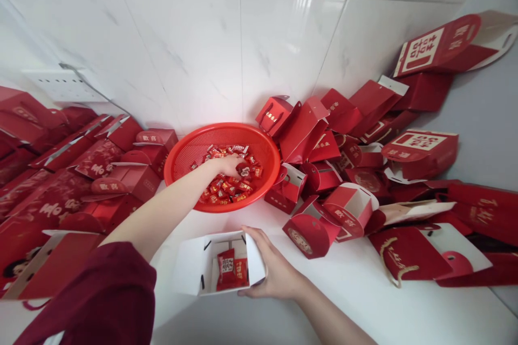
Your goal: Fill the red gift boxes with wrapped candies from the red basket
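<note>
My left hand (230, 165) reaches into a red plastic basket (182, 151). Its fingers are closed on a dark red wrapped candy (243, 171), just above a heap of small candies (229, 188) in red and gold wrappers. Below the basket, my right hand (273, 269) grips the right side of an open gift box (206, 267), thumb and fingers around its wall. This box shows a white inside and open flaps. In it lie red candy packets (232, 272) with white and gold characters.
Many red gift boxes (311, 226) are piled on the right of the white table (343, 291). More red boxes (125, 178) stand close together on the left. Behind is a white tiled wall (194, 48) with a socket panel (65, 86) and a grey cable (95, 89).
</note>
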A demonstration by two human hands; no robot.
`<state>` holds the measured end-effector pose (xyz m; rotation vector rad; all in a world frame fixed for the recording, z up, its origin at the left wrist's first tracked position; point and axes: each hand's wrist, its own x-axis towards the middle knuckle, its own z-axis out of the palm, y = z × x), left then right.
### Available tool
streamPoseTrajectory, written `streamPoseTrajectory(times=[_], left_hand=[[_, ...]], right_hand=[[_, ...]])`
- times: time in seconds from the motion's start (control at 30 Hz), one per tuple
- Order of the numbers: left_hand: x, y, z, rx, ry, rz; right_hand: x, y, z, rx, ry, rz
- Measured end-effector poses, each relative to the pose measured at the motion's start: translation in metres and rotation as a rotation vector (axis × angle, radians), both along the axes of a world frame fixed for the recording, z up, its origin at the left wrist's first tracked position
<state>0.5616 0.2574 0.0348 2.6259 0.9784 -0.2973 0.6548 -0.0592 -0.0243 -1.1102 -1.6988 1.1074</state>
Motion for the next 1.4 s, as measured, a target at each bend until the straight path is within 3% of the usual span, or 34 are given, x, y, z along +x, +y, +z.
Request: streamPoseTrajectory(times=[0.17, 0.3, 0.4, 0.5, 0.6, 0.7, 0.9, 1.03, 1.23, 1.33, 1.4], left_hand=[[0.007, -0.007, -0.01, -0.08, 0.036, -0.06], [0.009, -0.008, -0.004, -0.122, -0.013, -0.049], [0.006, -0.001, 0.006, -0.059, -0.104, 0.078], [-0.002, 0.008, 0.013, 0.063, -0.145, 0.294], [-0.014, 0.015, 0.011, 0.142, -0.114, 0.511], [-0.024, 0.02, 0.006, 0.101, -0.075, 0.615], [-0.028, 0.024, 0.011, -0.133, -0.177, 0.476], [-0.028, 0.032, 0.015, -0.132, -0.309, 0.478], [-0.035, 0.042, 0.0, -0.028, -0.206, 0.647], [-0.038, 0.042, -0.009, -0.064, -0.16, 0.606], [-0.041, 0.042, -0.012, -0.084, -0.194, 0.511]], right_hand=[[0.0, -0.001, 0.0, -0.013, -0.006, 0.003], [0.001, -0.001, 0.001, -0.009, -0.003, -0.001], [0.001, -0.001, 0.001, -0.001, 0.004, 0.003], [-0.001, -0.001, -0.001, -0.009, 0.009, -0.004], [-0.003, 0.001, -0.003, -0.038, 0.004, -0.011], [-0.005, 0.002, -0.002, -0.056, 0.002, -0.01], [-0.004, 0.001, 0.001, -0.074, 0.006, -0.002], [-0.004, -0.001, 0.0, -0.053, 0.006, 0.002], [-0.004, 0.0, -0.003, -0.049, 0.008, 0.001], [-0.004, 0.0, -0.004, -0.043, 0.007, -0.003], [-0.004, 0.0, -0.004, -0.042, 0.004, -0.005]])
